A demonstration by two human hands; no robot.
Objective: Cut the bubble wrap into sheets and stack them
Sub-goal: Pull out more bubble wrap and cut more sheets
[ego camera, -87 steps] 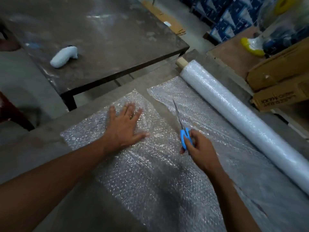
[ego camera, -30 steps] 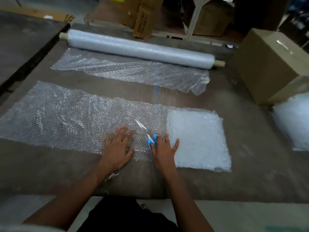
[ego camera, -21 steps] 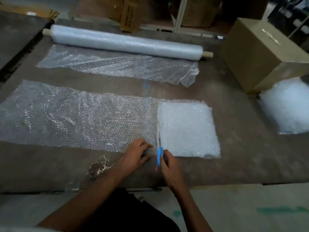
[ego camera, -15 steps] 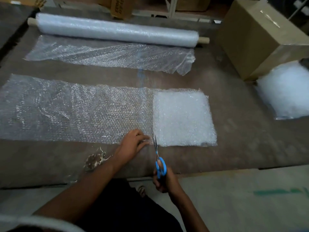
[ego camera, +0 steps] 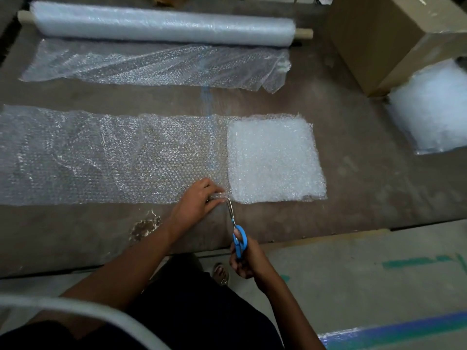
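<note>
At strip's near edge (ego camera: 101, 157): left hand (ego camera: 197, 203) pinching wrap, right hand (ego camera: 249, 258) gripping half-hidden scissors (ego camera: 236, 231).

Dim brown worktable (ego camera: 366, 188) above grey concrete floor (ego camera: 379, 286) with tape marks.

A long strip of clear bubble wrap (ego camera: 101, 155) is laid flat along the counter (ego camera: 366, 193). On its right end a white stack of cut sheets (ego camera: 275, 160) is placed, square and flat. The strip's near edge, just left of the stack, is met by the tips of blue-handled scissors (ego camera: 236, 232). Farther back a roll of bubble wrap (ego camera: 161, 26) is seen, partly unrolled.
</note>
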